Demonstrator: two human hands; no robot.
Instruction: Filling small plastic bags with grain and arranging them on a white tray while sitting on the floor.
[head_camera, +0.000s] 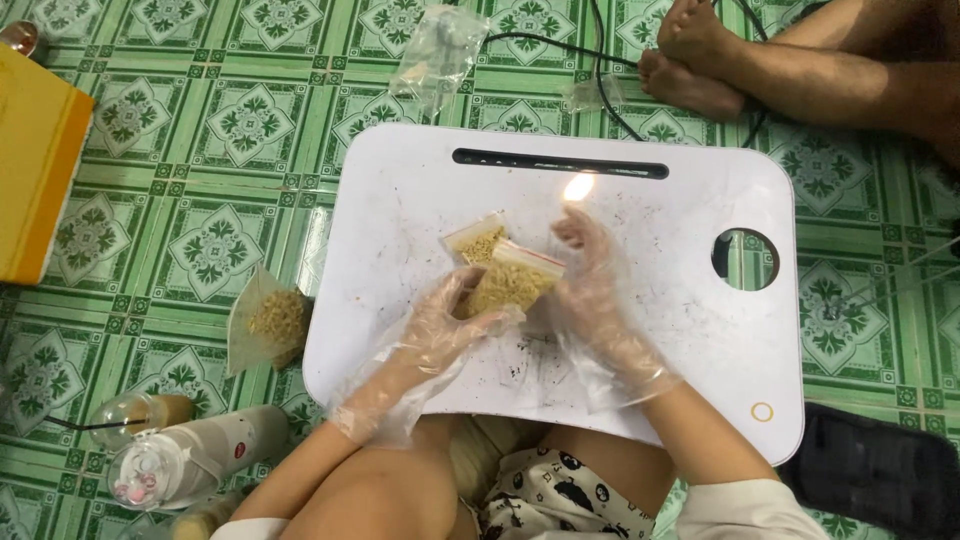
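A small clear zip bag (512, 283) of tan grains is pinched between the left hand (440, 330) and right hand (590, 290). A second such bag (478, 242) is seen just beyond the left fingertips. A larger grain-filled pouch (268, 322) lies left of the left hand.

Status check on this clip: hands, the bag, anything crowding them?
Left hand and right hand, both in clear gloves, hold a small seed bag over the white lap tray. Second small bag lies just behind it. Nothing blocking.

Both gloved hands meet mid-frame: left hand (455, 325) pinching, right hand (590, 300) apparently loosely curled, blurred.
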